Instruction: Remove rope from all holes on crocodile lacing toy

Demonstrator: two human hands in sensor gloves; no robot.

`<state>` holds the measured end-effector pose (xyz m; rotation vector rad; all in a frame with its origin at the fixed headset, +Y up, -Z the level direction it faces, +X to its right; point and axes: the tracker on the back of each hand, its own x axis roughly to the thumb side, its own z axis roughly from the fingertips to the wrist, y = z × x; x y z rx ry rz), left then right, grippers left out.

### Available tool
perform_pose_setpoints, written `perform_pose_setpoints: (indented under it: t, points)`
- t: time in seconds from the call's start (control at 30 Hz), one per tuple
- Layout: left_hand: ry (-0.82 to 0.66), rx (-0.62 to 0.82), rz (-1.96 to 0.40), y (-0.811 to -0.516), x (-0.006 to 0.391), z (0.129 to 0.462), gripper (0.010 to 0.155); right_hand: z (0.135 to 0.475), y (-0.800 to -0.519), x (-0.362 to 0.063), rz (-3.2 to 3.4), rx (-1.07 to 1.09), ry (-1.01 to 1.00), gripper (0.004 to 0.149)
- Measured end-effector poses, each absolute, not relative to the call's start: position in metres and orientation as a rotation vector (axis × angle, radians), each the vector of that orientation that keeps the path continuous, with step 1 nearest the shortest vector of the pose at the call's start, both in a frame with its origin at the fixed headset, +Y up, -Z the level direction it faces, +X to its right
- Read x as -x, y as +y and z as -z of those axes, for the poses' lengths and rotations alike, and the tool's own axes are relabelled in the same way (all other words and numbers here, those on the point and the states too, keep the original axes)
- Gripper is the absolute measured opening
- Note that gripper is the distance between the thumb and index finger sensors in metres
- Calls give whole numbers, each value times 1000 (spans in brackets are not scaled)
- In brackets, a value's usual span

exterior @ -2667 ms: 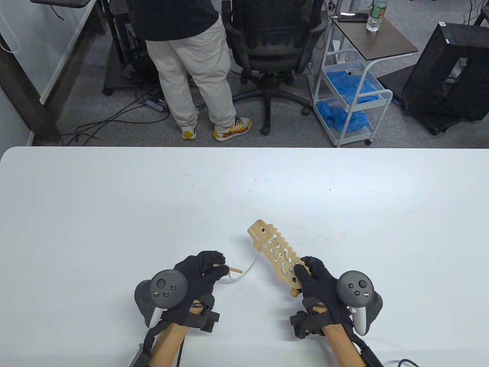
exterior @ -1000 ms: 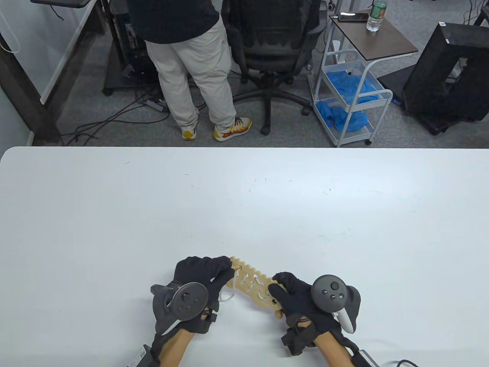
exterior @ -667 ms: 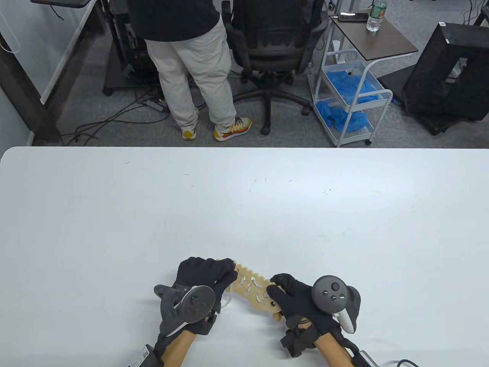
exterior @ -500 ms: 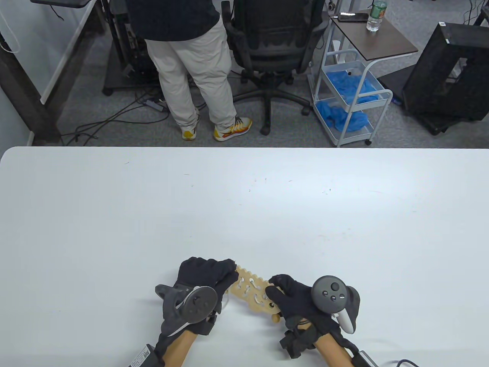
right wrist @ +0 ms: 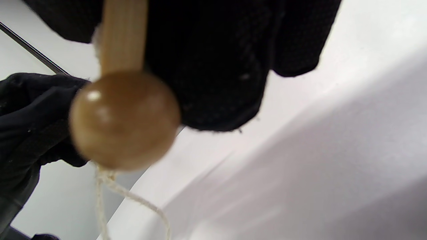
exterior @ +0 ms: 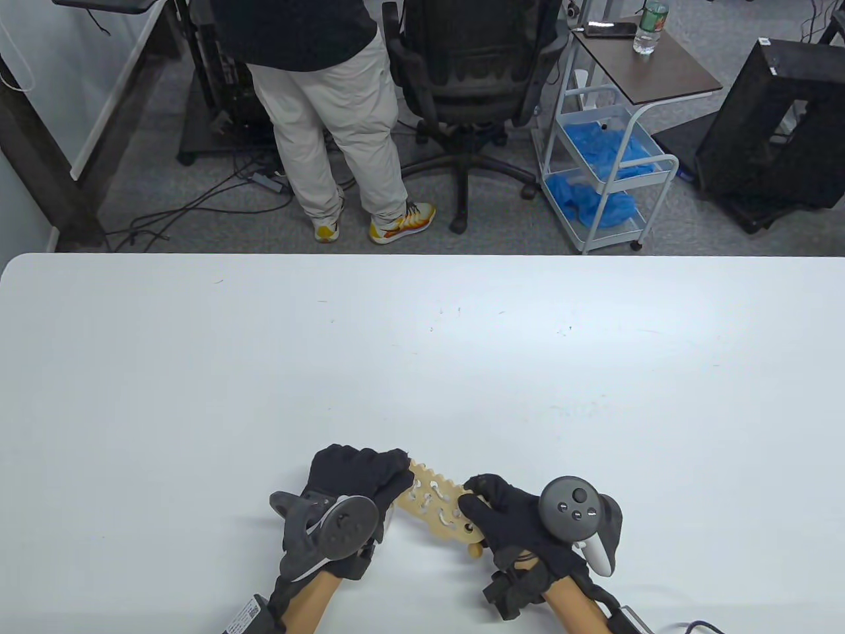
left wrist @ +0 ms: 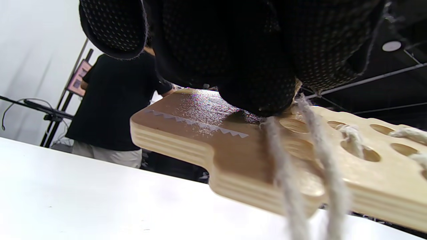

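Observation:
The wooden crocodile lacing toy (exterior: pixel 432 505) is held just above the white table (exterior: pixel 422 343) near its front edge, with white rope (exterior: pixel 441 508) laced through its holes. My left hand (exterior: pixel 389 472) grips the head end. In the left wrist view my fingers (left wrist: pixel 233 60) press on the toy (left wrist: pixel 200 133), and two rope strands (left wrist: pixel 287 186) hang from under them. My right hand (exterior: pixel 475 498) grips the tail end. A wooden bead (exterior: pixel 474 550) sticks out below it. The bead (right wrist: pixel 123 120) fills the right wrist view, with rope (right wrist: pixel 133 200) trailing beneath.
Behind the table's far edge a person (exterior: pixel 330 99) stands beside an office chair (exterior: pixel 469 79). A white cart (exterior: pixel 604 172) with blue cloth stands to the right. Both hands work close to the table's front edge.
My left hand has left the wooden needle and taken the toy's head end. Both hands have brought the toy nearer and to the left. In the last half second almost nothing moves.

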<state>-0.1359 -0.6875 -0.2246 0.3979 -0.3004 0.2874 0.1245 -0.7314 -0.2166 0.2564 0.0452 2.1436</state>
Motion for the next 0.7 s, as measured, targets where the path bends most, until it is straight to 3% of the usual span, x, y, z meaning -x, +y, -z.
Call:
perform_pose_setpoints:
  t: [0.37, 0.53, 0.7]
  points:
    - [-312, -398, -298, -686, 136, 223, 40, 218, -731, -129, -2129, -224, 32, 46]
    - [-303, -398, -373, -685, 141, 225, 57, 218, -727, -135, -2113, -163, -18, 46]
    - [-224, -408, -501, -682, 156, 227, 60, 219, -723, -146, -2048, -96, -64, 46]
